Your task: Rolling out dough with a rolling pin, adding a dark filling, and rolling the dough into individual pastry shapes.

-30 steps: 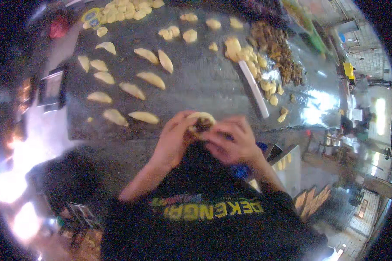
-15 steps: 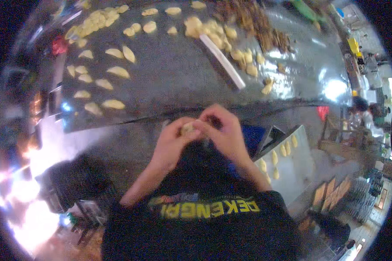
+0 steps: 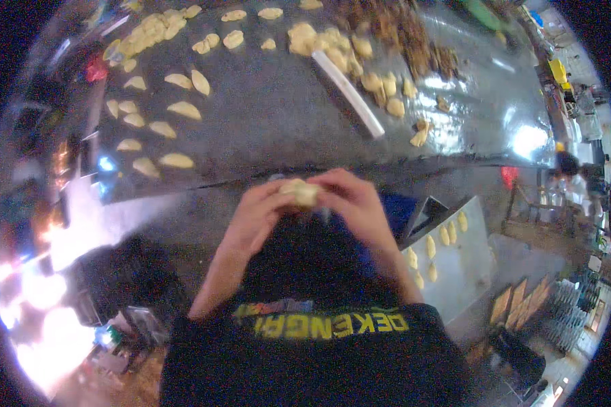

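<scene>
Between both hands, just in front of my body, is a pale piece of dough (image 3: 301, 192). My left hand (image 3: 259, 209) pinches its left side, and my right hand (image 3: 349, 202) grips the right side with thumb and fingertips. Beyond them lies a dark worktop (image 3: 265, 129) with several folded, half-moon dough pieces (image 3: 184, 110) at its left. A pale flat stick (image 3: 348, 93) rests slantwise against a heap of dough lumps (image 3: 326, 46). To the right of my arm, a metal tray (image 3: 458, 261) carries several shaped dough pieces (image 3: 445, 235).
A pile of flattened dough rounds (image 3: 153, 35) lies at the far left, near a red thing (image 3: 96, 68). A brown heap of filling-like strips (image 3: 414, 41) covers the far right of the worktop. Dark stacked shapes (image 3: 125, 278) stand at my left, beside bright glare.
The dough has come into fuller view between my fingers. My hands have moved slightly apart, and the right one no longer overlaps the left.
</scene>
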{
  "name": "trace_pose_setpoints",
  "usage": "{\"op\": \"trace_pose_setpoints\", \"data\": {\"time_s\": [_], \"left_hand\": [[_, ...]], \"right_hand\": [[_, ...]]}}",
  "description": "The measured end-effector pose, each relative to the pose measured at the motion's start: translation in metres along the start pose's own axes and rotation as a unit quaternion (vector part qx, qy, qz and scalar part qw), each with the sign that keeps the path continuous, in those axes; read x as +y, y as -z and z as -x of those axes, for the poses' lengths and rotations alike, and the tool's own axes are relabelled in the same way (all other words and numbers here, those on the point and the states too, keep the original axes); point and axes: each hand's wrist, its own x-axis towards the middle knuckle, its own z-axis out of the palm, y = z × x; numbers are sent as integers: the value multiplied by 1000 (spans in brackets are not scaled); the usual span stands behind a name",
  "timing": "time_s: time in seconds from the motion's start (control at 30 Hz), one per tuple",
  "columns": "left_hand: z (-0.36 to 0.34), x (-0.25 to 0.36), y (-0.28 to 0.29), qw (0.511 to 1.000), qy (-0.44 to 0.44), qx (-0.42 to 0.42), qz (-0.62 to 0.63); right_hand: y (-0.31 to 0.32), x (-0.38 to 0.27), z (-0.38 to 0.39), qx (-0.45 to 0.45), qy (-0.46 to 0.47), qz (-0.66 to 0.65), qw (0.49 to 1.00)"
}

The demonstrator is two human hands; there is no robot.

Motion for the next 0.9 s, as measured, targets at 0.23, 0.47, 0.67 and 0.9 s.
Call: {"op": "trace_pose_setpoints", "data": {"time_s": [0.23,0.47,0.67,0.9], "left_hand": [[-39,18,44,951,-87,109,-277],[-98,-21,79,759,-357,190,-510],[-98,-34,89,702,-342,240,-577],[-73,-29,60,656,-270,262,-654]], "right_hand": [[-15,8,-53,105,-116,98,983],[-33,58,-89,110,-35,225,967],[-26,69,-98,121,181,444,869],[-25,52,-90,6,182,470,864]]}}
